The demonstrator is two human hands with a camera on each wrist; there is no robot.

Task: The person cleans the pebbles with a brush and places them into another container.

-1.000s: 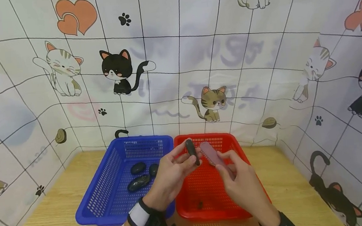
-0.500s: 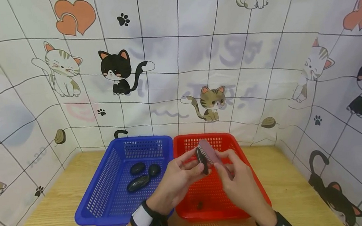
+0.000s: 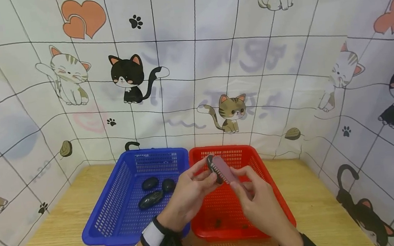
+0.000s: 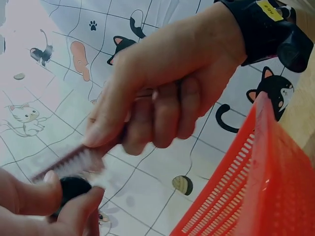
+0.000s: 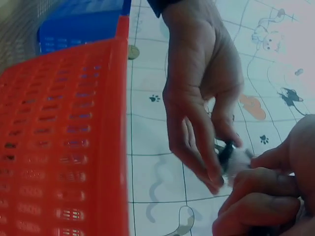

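Above the red basket, my left hand (image 3: 189,188) pinches a dark, glossy stone (image 3: 210,161) between thumb and fingers. My right hand (image 3: 260,198) grips a pink brush (image 3: 223,167), its pale bristles against the stone in the head view. In the left wrist view the brush (image 4: 61,164) lies over the dark stone (image 4: 74,189), with the bristles blurred. The right wrist view shows only a sliver of the stone (image 5: 226,153) at my left fingertips; my right hand (image 5: 266,196) covers most of the brush there.
A blue basket (image 3: 100,217) on the left holds three dark stones (image 3: 151,200). Beside it stands the red basket (image 3: 224,208), with small dark bits (image 3: 217,223) on its floor. Both rest on a wooden table (image 3: 313,199), backed by a cat-patterned sheet (image 3: 184,72).
The brush was first apart from the stone, then came left onto it. Over the last half second, brush and stone have shifted slightly left and the brush now covers more of the stone.
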